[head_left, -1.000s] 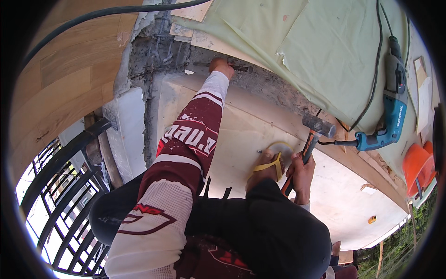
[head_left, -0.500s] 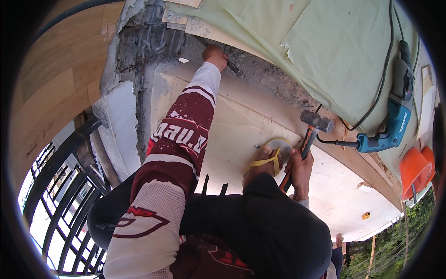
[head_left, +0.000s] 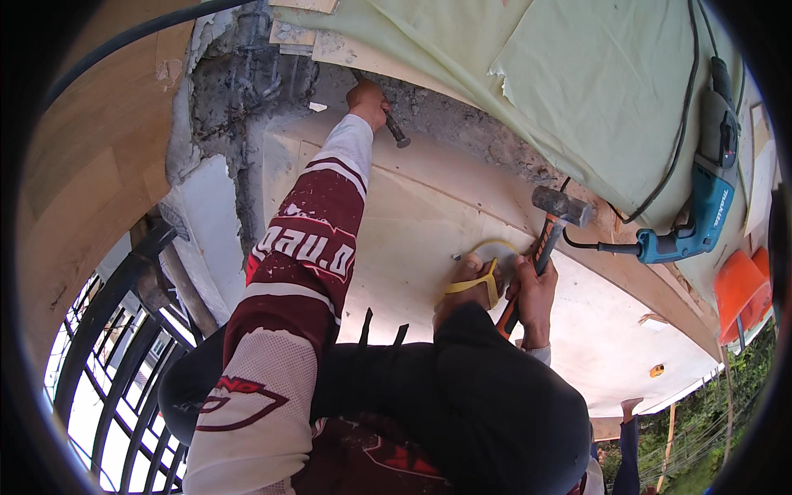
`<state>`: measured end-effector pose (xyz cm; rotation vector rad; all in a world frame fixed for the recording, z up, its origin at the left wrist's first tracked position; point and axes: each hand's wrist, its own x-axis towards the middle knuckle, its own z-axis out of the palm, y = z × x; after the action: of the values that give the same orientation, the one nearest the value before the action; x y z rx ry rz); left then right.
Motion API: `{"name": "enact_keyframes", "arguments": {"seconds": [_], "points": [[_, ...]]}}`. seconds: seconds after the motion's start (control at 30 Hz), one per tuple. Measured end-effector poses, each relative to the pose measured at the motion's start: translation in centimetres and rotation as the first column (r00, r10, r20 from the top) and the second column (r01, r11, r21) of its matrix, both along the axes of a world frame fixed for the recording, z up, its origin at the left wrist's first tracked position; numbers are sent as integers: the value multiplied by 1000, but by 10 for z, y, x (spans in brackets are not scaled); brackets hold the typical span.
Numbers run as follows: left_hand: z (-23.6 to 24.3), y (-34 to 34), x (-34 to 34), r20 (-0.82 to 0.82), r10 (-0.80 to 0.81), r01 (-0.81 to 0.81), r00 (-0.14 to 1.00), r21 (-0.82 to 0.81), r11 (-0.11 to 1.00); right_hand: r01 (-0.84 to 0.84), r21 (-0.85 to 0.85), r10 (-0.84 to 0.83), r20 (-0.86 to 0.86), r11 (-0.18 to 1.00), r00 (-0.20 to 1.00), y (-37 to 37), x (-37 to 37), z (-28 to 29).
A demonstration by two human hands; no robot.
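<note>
L hand (head_left: 368,103) is seen at approx. 12 o'clock, fingers clenched round a steel chisel (head_left: 396,129); its butt end is pointed to 5 o'clock from the fist, its other end to 11, nr the rough concrete strip (head_left: 470,134). Whether concrete is touched can't be told. R hand (head_left: 535,299) is held at approx. 4 o'clock, fingers wrapped round the handle of a hammer (head_left: 546,244), head uppermost btwn 2 & 3, well apart from chisel. Just beside R hand, a yellow-strapped sandal (head_left: 495,285) is worn. Blue-black power drill (head_left: 705,198) is seen nr 3 o'clock, black railing (head_left: 111,326) at 8.
</note>
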<state>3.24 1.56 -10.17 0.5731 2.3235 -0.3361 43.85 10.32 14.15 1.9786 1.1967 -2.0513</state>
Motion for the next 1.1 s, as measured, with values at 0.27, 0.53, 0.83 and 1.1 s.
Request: {"name": "enact_keyframes", "arguments": {"seconds": [0.27,0.53,0.83,1.1], "points": [[-13,-11,-33,122,-13,4,992,74,997,-2,25,2,-13,1000,1000,-1,1,-1],[-12,3,-20,420,716,-830,558,274,486,-14,-18,14,37,1000,999,0,1,1],[13,-2,-9,-1,-29,29,1000,-87,996,38,33,-37,-30,999,999,-7,7,-8],[25,16,-19,3,-69,69,998,-56,996,-9,-11,8,-26,1000,1000,1,3,0]]}}
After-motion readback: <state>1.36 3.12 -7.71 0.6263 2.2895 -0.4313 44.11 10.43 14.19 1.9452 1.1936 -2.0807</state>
